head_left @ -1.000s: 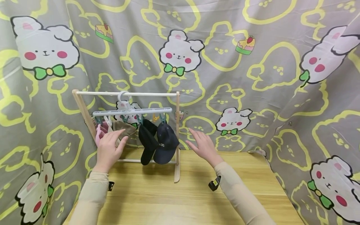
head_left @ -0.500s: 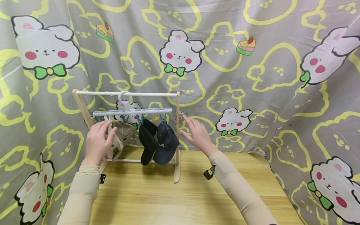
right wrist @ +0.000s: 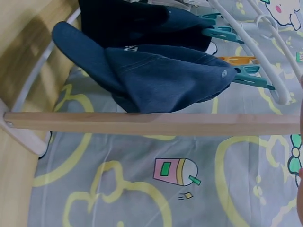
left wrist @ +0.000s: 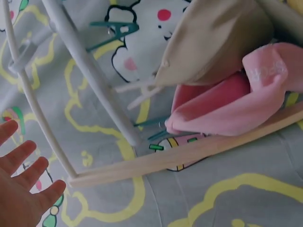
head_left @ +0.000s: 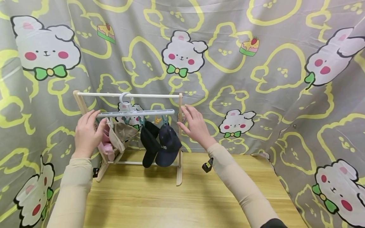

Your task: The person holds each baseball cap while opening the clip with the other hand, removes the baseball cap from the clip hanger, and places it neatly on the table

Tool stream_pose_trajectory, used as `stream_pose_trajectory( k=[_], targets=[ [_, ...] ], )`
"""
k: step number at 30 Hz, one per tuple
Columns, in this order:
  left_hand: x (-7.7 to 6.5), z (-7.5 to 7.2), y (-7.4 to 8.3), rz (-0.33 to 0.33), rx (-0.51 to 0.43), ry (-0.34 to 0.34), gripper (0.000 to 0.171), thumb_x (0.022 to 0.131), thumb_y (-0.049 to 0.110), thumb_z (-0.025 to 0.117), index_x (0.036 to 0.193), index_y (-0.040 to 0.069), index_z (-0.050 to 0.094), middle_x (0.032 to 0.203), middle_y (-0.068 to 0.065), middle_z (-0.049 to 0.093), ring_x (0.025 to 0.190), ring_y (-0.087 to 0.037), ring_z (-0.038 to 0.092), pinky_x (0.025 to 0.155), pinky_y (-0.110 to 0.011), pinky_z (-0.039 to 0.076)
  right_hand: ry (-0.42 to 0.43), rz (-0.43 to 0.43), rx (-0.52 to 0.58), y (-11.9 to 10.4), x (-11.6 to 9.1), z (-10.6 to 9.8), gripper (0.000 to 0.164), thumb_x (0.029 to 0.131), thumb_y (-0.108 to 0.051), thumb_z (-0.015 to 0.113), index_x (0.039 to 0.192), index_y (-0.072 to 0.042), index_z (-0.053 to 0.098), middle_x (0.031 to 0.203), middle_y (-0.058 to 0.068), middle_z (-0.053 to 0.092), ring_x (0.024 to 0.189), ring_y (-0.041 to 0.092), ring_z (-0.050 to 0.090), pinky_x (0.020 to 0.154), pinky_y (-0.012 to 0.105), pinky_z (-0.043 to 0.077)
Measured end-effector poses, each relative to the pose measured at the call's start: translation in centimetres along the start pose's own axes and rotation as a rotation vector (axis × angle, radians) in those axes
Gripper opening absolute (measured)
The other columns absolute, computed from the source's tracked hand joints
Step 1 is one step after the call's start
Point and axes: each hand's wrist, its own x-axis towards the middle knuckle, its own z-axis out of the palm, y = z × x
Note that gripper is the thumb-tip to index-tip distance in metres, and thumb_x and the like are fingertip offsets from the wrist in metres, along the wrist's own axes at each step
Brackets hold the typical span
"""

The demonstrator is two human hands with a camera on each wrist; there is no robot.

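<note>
Wood-grained, the desk [head_left: 171,202] is stretching out nearest me; above it the left hand [head_left: 87,135] and right hand [head_left: 197,127] are flanking a rack [head_left: 155,95], fingers loosely extended, gripping nothing that I can see. Standing toward the desk's far-left corner, that slim wooden rack is looking light and stiff, so its uprights [right wrist: 156,124] are probably offering the firmest hold. Soft caps [head_left: 168,152] are dangling from its clip hanger [head_left: 155,112], liable to swing at any nudge, before the patterned curtain [head_left: 228,25].

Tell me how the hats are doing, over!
Left hand, right hand empty. Four hats clipped on hanger. Rack post beside right hand, maybe in the way.
</note>
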Motion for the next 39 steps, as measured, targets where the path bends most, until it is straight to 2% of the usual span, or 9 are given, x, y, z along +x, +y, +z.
stream_pose_trajectory(
  k=[6, 10, 13, 18, 25, 31, 34, 39],
  targets=[
    [1.3, -0.4, -0.9, -0.034, 0.011, -0.007, 0.050, 0.096, 0.038, 0.055, 0.135, 0.006, 0.055, 0.142, -0.024, 0.049, 0.130, -0.050, 0.042, 0.108, -0.064, 0.031, 0.060, -0.035, 0.008, 0.0, 1.6, 0.1, 0.071, 0.091, -0.035, 0.067, 0.149, -0.005, 0.037, 0.155, 0.019, 0.033, 0.145, 0.035, 0.029, 0.120, 0.047, 0.024],
    [2.2, -0.9, -1.4, -0.067, 0.010, -0.010, 0.054, 0.096, 0.042, 0.053, 0.138, 0.007, 0.053, 0.145, -0.025, 0.045, 0.134, -0.049, 0.039, 0.110, -0.064, 0.028, 0.052, -0.034, 0.000, -0.2, 2.6, 0.4, 0.073, 0.093, -0.036, 0.064, 0.151, -0.005, 0.032, 0.158, 0.017, 0.028, 0.149, 0.033, 0.023, 0.123, 0.045, 0.017],
    [2.9, -1.2, -1.7, -0.096, 0.016, -0.028, 0.057, 0.097, 0.045, 0.051, 0.141, 0.009, 0.050, 0.149, -0.024, 0.041, 0.138, -0.047, 0.035, 0.112, -0.064, 0.026, 0.039, -0.033, -0.006, -0.3, 3.4, 0.5, 0.073, 0.094, -0.037, 0.062, 0.152, -0.004, 0.030, 0.159, 0.016, 0.027, 0.149, 0.033, 0.022, 0.123, 0.047, 0.018],
    [4.4, -1.3, -2.1, -0.108, 0.038, -0.064, 0.060, 0.098, 0.047, 0.048, 0.144, 0.010, 0.046, 0.153, -0.024, 0.035, 0.141, -0.046, 0.030, 0.115, -0.063, 0.023, 0.019, -0.019, -0.016, -0.5, 4.4, 0.6, 0.071, 0.095, -0.037, 0.060, 0.150, -0.003, 0.033, 0.157, 0.018, 0.031, 0.149, 0.032, 0.023, 0.124, 0.044, 0.016],
    [6.3, -1.8, -2.2, -0.182, 0.084, -0.187, 0.069, 0.099, 0.057, 0.036, 0.154, 0.017, 0.029, 0.163, -0.017, 0.016, 0.148, -0.046, 0.012, 0.115, -0.068, 0.011, -0.019, -0.002, -0.072, -1.0, 5.9, 0.5, 0.069, 0.096, -0.040, 0.058, 0.149, -0.004, 0.035, 0.155, 0.016, 0.035, 0.149, 0.031, 0.025, 0.123, 0.045, 0.019],
    [7.6, -1.7, -2.4, -0.217, 0.143, -0.286, 0.074, 0.098, 0.062, 0.028, 0.157, 0.020, 0.018, 0.164, -0.020, 0.002, 0.150, -0.046, -0.001, 0.115, -0.070, 0.005, -0.052, 0.008, -0.135, -1.2, 6.7, 0.8, 0.066, 0.097, -0.044, 0.055, 0.149, -0.007, 0.038, 0.155, 0.014, 0.037, 0.149, 0.029, 0.024, 0.123, 0.046, 0.019],
    [8.0, -1.6, -2.6, -0.244, 0.171, -0.317, 0.076, 0.097, 0.065, 0.026, 0.157, 0.021, 0.015, 0.164, -0.020, -0.003, 0.150, -0.046, -0.005, 0.113, -0.072, 0.005, -0.053, -0.001, -0.153, -1.4, 7.1, 1.1, 0.065, 0.097, -0.045, 0.053, 0.149, -0.010, 0.038, 0.154, 0.013, 0.037, 0.148, 0.030, 0.025, 0.122, 0.046, 0.019],
    [8.7, -1.4, -2.8, -0.283, 0.186, -0.353, 0.079, 0.096, 0.068, 0.023, 0.158, 0.021, 0.011, 0.163, -0.020, -0.008, 0.149, -0.046, -0.009, 0.112, -0.074, 0.003, -0.080, 0.013, -0.169, -1.6, 7.4, 1.1, 0.064, 0.099, -0.046, 0.050, 0.151, -0.012, 0.036, 0.159, 0.011, 0.031, 0.150, 0.029, 0.020, 0.124, 0.044, 0.014]
  ],
)
